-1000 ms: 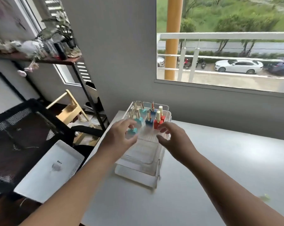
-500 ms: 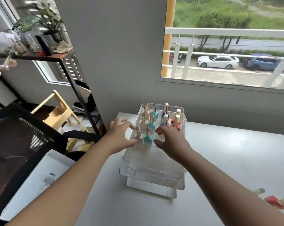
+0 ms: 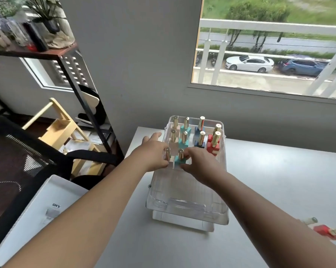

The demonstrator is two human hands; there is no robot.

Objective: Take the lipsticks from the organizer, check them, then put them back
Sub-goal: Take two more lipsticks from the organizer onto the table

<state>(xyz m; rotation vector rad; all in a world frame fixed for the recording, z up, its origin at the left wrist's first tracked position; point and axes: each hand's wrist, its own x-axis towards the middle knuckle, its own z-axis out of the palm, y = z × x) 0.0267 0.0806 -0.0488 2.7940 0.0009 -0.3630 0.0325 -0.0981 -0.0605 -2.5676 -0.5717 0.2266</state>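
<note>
A clear plastic organizer (image 3: 186, 204) stands on the white table, with several gold-topped lipsticks upright in its far half on white, teal, navy and red bases. My left hand (image 3: 153, 152) pinches the front white-based lipstick (image 3: 167, 154) between thumb and forefinger. My right hand (image 3: 201, 164) is right beside it, with its fingertips closed on the base of the front teal lipstick (image 3: 180, 159). Both lipsticks still stand in the organizer. The organizer's near half is empty.
A loose red lipstick (image 3: 324, 230) and a pale cap (image 3: 310, 221) lie at the table's right edge. A white box (image 3: 47, 207) and a black mesh chair (image 3: 18, 161) sit to the left. A black shelf (image 3: 70, 60) with plants stands against the grey wall.
Both hands have closed in on the two front lipsticks. The left moved from the organizer's side onto the white one. My view has tilted down and to the right.
</note>
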